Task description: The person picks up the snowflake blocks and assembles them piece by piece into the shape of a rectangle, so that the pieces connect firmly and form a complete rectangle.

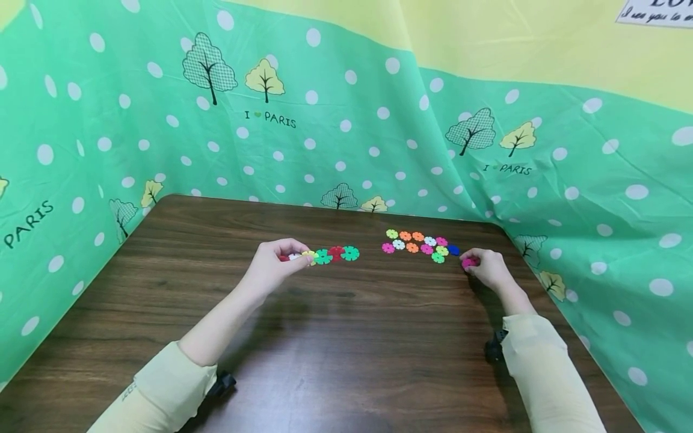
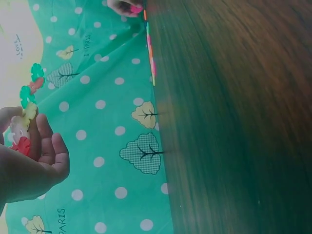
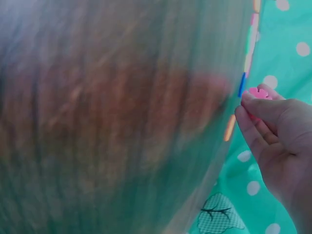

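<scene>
My left hand (image 1: 269, 264) pinches a chain of joined flower-shaped plastic discs (image 1: 335, 253) between thumb and fingers. From the hand outward its colours run red, white, yellow, green, red and green; in the left wrist view the chain (image 2: 28, 97) is raised above the table surface. At the right side of the table, my right hand (image 1: 489, 269) grips a pink flower disc (image 1: 468, 263) by its edge. The right wrist view shows that pink disc (image 3: 259, 92) between thumb and fingertips, partly hidden by them. Just left of this hand lies a blue disc (image 1: 453, 250).
Several loose discs in yellow, orange, white, pink and green lie flat in rough rows, including an orange disc (image 1: 412, 247). They sit near the back edge of the brown wooden table (image 1: 325, 349). A green dotted curtain (image 1: 346, 156) hangs behind and along both sides.
</scene>
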Tool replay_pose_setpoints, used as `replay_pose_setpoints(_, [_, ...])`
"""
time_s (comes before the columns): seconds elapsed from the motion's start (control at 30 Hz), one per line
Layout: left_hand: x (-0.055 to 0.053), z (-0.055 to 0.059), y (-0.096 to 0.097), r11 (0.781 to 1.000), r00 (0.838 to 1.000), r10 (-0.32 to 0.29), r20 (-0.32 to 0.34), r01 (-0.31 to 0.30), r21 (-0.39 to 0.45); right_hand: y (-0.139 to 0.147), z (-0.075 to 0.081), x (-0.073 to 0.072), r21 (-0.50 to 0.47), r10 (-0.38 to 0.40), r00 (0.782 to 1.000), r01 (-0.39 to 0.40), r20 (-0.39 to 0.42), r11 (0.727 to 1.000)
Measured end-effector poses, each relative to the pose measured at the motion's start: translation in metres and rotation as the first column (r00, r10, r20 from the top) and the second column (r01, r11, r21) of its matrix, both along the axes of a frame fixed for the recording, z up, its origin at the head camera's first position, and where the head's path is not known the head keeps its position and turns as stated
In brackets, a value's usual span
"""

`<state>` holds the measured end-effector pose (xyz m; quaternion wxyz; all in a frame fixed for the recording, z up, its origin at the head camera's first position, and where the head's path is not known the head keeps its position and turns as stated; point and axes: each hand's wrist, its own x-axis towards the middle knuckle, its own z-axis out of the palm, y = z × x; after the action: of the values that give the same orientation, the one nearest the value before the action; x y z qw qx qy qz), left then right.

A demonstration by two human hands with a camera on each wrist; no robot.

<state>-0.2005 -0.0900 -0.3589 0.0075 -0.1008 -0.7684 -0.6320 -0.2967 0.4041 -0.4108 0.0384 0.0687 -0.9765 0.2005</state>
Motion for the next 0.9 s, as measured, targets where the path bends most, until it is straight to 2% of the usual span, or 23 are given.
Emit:
replay_pose_setpoints(0.3, [0.002, 0.001, 0.001, 0.999, 1.0, -0.016, -0.008, 0.016, 0.039, -0.019, 0.022, 0.001, -0.062, -0.002, 0.994, -0.005, -0.113, 0.998])
replay_pose_setpoints(0.6, [0.003, 0.003, 0.004, 0.993, 0.998, -0.04, 0.057, 0.033, 0.11, -0.048, 0.047, 0.002, -0.082, 0.026, 0.967, -0.048, -0.252, 0.996])
replay_pose_setpoints(0.9, [0.002, 0.004, 0.005, 0.994, 0.998, -0.042, 0.047, 0.037, 0.106, -0.082, 0.073, 0.01, -0.175, 0.022, 0.945, -0.084, -0.327, 0.981])
